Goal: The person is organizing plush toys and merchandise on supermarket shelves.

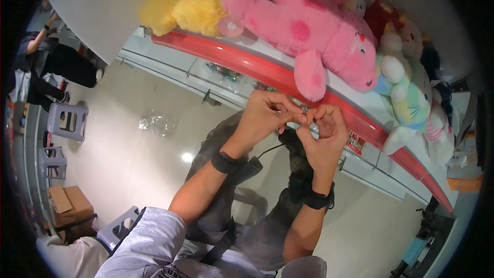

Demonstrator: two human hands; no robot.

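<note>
My left hand and my right hand meet at their fingertips above my knees. Thumbs and index fingers of both are pinched together. Anything between them is too small or hidden to make out. Just beyond my hands, a pink plush toy with darker spots lies on its side, one limb hanging over the red edge strip of a white shelf. A yellow plush toy lies to its left. To its right sits a pastel plush toy with white paws.
Small packaged goods show on a lower level under the strip. A clear plastic bag lies on the tiled floor. At left are grey plastic stools, a cardboard box and another person.
</note>
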